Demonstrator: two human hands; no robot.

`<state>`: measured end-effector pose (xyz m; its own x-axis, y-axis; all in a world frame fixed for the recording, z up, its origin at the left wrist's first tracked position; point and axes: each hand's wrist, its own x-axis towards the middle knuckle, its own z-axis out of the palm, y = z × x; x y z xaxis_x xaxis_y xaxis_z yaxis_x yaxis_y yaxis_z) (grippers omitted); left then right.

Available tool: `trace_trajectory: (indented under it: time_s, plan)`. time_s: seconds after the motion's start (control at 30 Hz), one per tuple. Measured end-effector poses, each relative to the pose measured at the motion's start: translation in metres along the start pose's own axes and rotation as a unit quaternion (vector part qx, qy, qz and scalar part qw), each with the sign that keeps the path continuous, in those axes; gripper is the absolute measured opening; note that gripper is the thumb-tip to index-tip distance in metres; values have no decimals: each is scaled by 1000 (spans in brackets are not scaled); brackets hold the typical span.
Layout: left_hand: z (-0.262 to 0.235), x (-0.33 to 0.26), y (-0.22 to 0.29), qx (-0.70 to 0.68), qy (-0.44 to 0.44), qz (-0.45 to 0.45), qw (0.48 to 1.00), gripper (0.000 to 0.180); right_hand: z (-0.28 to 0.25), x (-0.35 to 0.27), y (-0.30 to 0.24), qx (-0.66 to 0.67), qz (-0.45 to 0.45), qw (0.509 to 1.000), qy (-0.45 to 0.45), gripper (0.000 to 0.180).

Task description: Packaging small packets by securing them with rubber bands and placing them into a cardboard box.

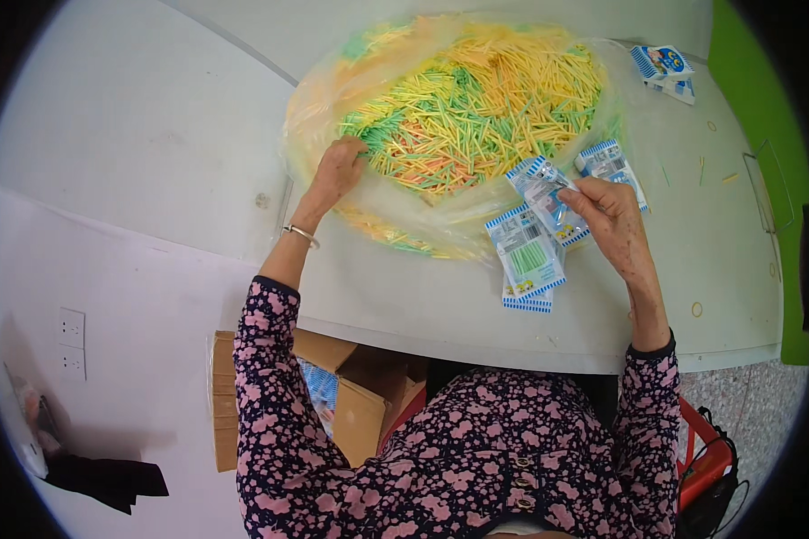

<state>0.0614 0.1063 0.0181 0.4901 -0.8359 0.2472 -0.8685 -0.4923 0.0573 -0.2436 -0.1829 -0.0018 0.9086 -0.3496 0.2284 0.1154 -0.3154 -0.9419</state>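
A large clear plastic bag (pixel 307 117) lies wide open on the table, full of thin sticks (pixel 476 108) in yellow, green, orange and pink. At its left edge my left hand (pixel 337 168) has its fingers curled closed against the sticks; what is in them is hidden. To the right of the bag's front, my right hand (pixel 609 220) pinches a small blue-and-white packet (pixel 539 193) between thumb and fingers. Below it lie overlapping packets (pixel 526 256), one showing green sticks through its window. Another packet (pixel 613 166) rests just behind my right hand.
More packets (pixel 665 67) are piled at the table's far right. A few loose sticks (pixel 730 178) and rubber bands (pixel 697 310) lie on the right of the white table (pixel 404 310). Beneath the front edge stands an open cardboard box (pixel 360 418) with packets in it.
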Motion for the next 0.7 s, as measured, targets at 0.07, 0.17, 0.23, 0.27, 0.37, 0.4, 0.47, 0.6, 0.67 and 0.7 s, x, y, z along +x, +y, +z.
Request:
trace_trajectory:
  time_s: [0.07, 0.17, 0.23, 0.27, 0.37, 0.4, 0.47, 0.6, 0.67, 0.7]
  plan:
    - [-1, -6, 9, -2, -1, -7, 1000, 21, 1, 0, 0, 8, 2, 1000, 3, 21]
    - [-2, -2, 29, 74, -33, -36, 996, 28, 1, -1, 1, 15, 5, 1000, 6, 22]
    - [0, 1, 35, 152, -64, -57, 985, 33, 1, -1, 1, 14, 8, 1000, 6, 22]
    - [3, 2, 35, 183, -64, -60, 979, 39, 1, -1, 0, 12, 11, 1000, 1, 22]
    - [11, 5, 36, 231, -57, -56, 970, 42, 0, -1, 2, 13, 13, 1000, -1, 22]
    - [14, 5, 36, 248, -49, -50, 966, 40, 0, -1, 3, 16, 12, 1000, 1, 21]
    - [19, 5, 37, 252, -30, -35, 967, 36, -1, -1, 4, 3, 6, 1000, 5, 21]
    - [28, -3, 33, 256, -11, -27, 966, 32, 1, 1, 8, -28, -5, 1000, -8, 19]
    - [29, -3, 31, 235, -14, -16, 972, 33, 2, 0, 6, -22, 1, 1000, -11, 19]
    - [30, -4, 30, 214, -16, -7, 977, 33, 2, 0, 5, -15, 7, 1000, -15, 19]
